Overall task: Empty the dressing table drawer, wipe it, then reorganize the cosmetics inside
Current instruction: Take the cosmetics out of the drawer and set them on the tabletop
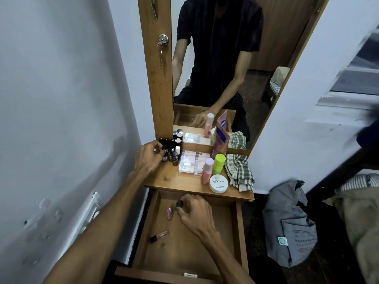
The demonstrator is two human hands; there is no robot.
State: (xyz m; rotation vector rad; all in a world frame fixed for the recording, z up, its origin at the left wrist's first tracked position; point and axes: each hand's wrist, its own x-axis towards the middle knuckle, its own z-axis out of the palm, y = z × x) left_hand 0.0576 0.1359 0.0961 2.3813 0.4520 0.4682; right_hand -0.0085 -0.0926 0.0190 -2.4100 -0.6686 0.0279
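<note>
Right hand [194, 212] pinches a small black-capped bottle [179, 204] inside the open wooden drawer [239, 228]; left hand [148, 155] grips a dark bottle [164, 156] on the worktop [170, 179].

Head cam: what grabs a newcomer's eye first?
Two bare arms over an open wooden drawer: the right hand holds a dark-capped bottle inside it, and the left hand grips small bottles at the tabletop's back left. Behind them, a tall mirror reflects the person, with a checked cloth bunched at right.
</note>
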